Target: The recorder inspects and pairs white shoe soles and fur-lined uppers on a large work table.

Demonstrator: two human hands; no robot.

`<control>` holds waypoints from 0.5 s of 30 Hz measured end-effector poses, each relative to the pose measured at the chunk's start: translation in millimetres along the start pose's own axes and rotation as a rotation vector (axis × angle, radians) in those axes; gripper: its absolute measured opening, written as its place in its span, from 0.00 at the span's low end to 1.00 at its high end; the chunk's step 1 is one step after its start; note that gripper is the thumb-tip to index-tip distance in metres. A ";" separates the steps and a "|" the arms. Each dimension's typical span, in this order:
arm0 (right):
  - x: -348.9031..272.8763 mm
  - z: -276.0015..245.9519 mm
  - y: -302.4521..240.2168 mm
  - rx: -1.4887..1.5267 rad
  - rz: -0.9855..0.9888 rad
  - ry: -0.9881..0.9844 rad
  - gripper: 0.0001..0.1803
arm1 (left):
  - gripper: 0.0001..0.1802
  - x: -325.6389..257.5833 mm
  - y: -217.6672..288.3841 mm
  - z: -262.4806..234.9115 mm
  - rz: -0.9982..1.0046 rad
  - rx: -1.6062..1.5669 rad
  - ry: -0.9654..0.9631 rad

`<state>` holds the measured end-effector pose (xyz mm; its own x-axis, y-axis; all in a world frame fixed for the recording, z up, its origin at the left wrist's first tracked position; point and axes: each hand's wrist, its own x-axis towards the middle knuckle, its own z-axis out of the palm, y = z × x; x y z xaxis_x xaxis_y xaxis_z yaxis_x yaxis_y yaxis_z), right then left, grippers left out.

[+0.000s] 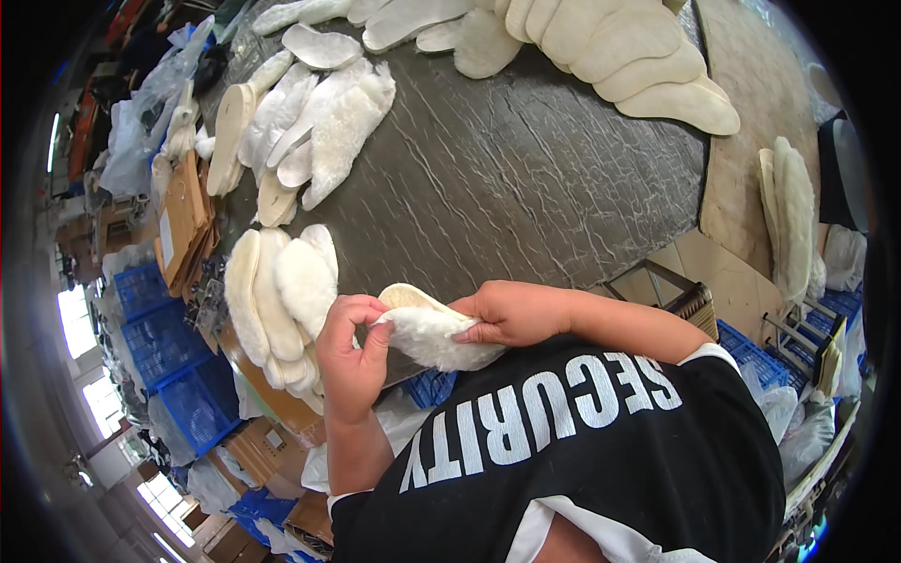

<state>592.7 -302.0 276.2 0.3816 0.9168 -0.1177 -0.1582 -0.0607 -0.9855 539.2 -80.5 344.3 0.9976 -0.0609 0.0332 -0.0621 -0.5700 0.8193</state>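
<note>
A white fluffy insole [432, 333] is held between my two hands, close to my body at the table's near edge. Its woolly side faces down toward me, and a smoother cream layer shows along its upper edge. My left hand [355, 352] pinches the left end between thumb and fingers. At the other end my right hand [507, 314] grips it, thumb on the wool and fingers behind, partly hidden. Just left of my left hand lies a pile of fleece insoles [272, 296]. Whether one insole or a pair is in my hands, I cannot tell.
The dark, wrinkled tabletop [507, 169] bears loose fleece insoles [324, 122] at the far left and a fanned row of cream insoles [638, 56] at the far right. Blue crates [178, 347] and cardboard boxes [267, 450] stand left; more insoles [793, 216] lie right.
</note>
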 end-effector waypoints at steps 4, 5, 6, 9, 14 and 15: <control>-4.2 -1.7 -10.5 -0.230 -0.003 0.031 0.17 | 0.06 -1.2 -0.8 -1.6 -0.025 -0.108 0.033; -5.1 -1.7 -14.4 -0.281 0.000 0.043 0.16 | 0.06 -1.6 -1.4 -1.9 -0.012 -0.120 0.038; -6.3 -1.5 -16.3 -0.333 0.005 0.056 0.16 | 0.06 -1.9 -1.5 -1.7 -0.011 -0.121 0.036; -7.9 1.8 -14.5 -0.430 -0.104 0.155 0.13 | 0.06 -2.9 -1.3 -1.1 0.009 -0.191 0.034; -9.8 0.8 -7.3 -0.531 -0.191 0.218 0.12 | 0.07 -1.2 3.4 -1.3 0.088 -0.190 0.026; -9.7 0.5 -7.2 -0.559 -0.218 0.225 0.13 | 0.07 -1.5 3.9 -1.7 0.088 -0.189 0.027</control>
<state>589.7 -310.3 284.5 0.5429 0.8297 0.1303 0.4206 -0.1343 -0.8973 537.6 -81.3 348.4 0.9891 -0.0801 0.1233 -0.1451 -0.3996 0.9051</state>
